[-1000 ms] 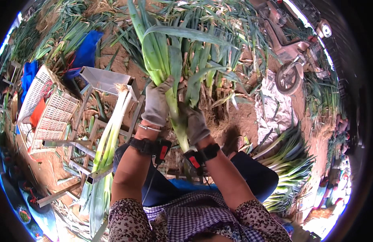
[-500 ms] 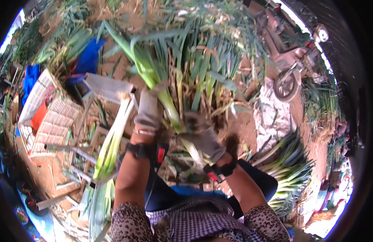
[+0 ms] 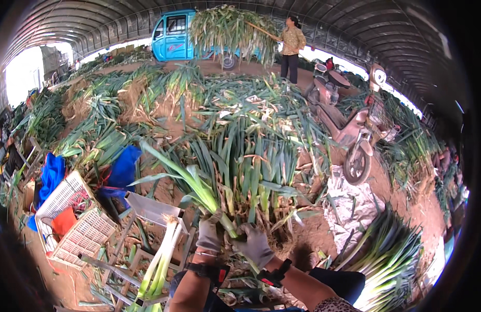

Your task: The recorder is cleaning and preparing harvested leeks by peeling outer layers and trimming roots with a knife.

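A long leek (image 3: 199, 190) slants in front of me, its green leaves pointing up and to the left and its stalk running down between my hands. My left hand (image 3: 209, 235), in a pale grey work glove, is closed round the stalk. Just below and to the right, my gloved right hand (image 3: 256, 245) has its fingers curled against the same stalk. Cleaned leeks (image 3: 162, 257) with pale root ends lie across a metal frame (image 3: 152, 208) on my left. Beyond my hands, a dense row of untrimmed leeks (image 3: 240, 161) rests on the soil.
A white plastic crate (image 3: 100, 223) stands at the left beside blue cloth (image 3: 122, 167). A scooter (image 3: 352, 130), a whitish sack (image 3: 349, 208) and a leek bundle (image 3: 391, 260) occupy the right. Farther off, a person (image 3: 292, 47) holds a pole beside a loaded blue three-wheeler (image 3: 175, 39).
My view has tilted up, bringing the three-wheeler and the person into sight. Both hands remain at the leek; the right, blurred before, now shows clearly against the stalk.
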`<action>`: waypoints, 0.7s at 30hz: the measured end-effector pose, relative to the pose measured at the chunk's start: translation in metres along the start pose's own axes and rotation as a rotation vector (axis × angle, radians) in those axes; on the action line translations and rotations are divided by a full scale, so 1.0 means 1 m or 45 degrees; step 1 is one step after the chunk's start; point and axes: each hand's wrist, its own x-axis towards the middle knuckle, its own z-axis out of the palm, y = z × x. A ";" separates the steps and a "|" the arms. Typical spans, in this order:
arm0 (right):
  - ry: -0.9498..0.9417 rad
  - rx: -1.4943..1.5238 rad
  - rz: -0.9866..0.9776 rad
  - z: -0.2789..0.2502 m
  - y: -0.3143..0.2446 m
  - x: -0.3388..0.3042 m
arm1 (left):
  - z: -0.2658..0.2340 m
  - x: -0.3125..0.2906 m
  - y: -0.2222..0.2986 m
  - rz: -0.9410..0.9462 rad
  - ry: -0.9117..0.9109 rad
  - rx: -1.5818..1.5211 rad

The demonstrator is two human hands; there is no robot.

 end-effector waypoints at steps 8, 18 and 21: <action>-0.044 0.051 -0.012 -0.001 -0.012 -0.009 | 0.011 -0.008 0.003 0.204 0.075 0.098; -0.006 0.444 -0.009 -0.025 -0.010 -0.025 | 0.016 -0.003 0.027 0.226 0.142 -0.010; -0.010 0.528 0.038 -0.027 0.012 -0.030 | 0.016 -0.003 0.036 0.257 0.101 0.060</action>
